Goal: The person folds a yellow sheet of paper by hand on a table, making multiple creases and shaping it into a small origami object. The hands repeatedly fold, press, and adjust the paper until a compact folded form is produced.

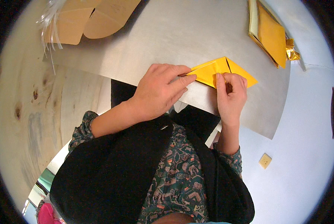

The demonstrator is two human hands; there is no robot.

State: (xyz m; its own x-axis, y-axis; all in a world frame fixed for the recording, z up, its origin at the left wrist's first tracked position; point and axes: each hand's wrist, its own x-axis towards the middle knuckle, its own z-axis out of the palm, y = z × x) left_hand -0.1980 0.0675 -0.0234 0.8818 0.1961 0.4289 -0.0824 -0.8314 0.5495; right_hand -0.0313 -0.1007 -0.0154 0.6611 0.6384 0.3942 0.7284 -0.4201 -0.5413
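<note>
A piece of folded golden-yellow paper (208,73), pointed at both ends, lies at the front part of the grey tabletop (167,41). My left hand (161,87) pinches its left tip between thumb and fingers. On the paper's near edge, right of the middle, my right hand (232,91) is closed, its thumb and bent forefinger pressing the fold. A dark slit shows between two folded layers just above the right fingers. The paper's underside is hidden.
At the far left stands an open brown cardboard box (71,22) with clear plastic strips (51,22) hanging beside it. A stack of yellow paper (269,33) lies far right, near shiny gold foil (292,50). A pale wall with a socket (265,161) borders the right side.
</note>
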